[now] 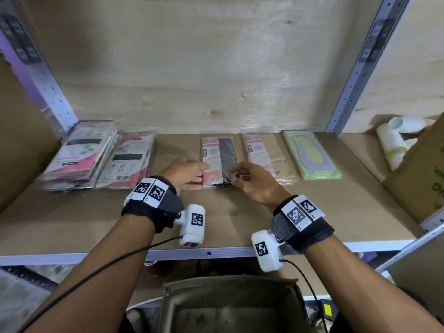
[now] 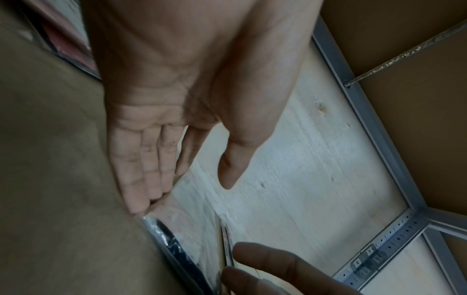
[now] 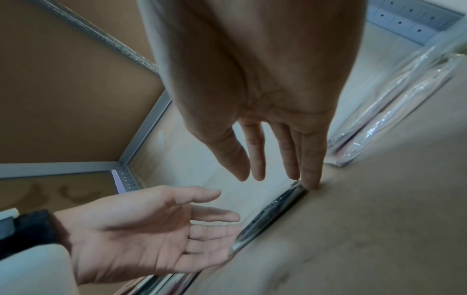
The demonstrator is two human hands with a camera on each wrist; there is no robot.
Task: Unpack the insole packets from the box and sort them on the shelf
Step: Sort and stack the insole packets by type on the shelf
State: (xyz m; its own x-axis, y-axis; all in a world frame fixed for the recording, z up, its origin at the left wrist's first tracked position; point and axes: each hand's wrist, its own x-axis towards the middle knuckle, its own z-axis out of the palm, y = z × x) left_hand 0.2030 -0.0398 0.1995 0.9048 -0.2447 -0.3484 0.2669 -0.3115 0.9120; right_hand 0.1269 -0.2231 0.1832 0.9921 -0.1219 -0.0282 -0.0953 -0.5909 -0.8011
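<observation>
Sorting step: black insole packet (image 1: 219, 162) flat on shelf (image 1: 312, 212), between both hands. Left hand (image 1: 186, 173) and right hand (image 1: 252, 181) fingers relaxed, straight, touching its edges, gripping nothing. Next, likely: square it, return to box (image 1: 234, 306).

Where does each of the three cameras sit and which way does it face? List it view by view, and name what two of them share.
Head: worn on the head, looking forward and down at the shelf board, both forearms, left hand and right hand.
Left wrist: on the left wrist, looking along the open palm at the black insole packet; the other hand's fingertips show.
Right wrist: on the right wrist, looking along its fingers to the shelf; the left hand shows.
Shared: both wrist views show the black insole packet's edge.
</observation>
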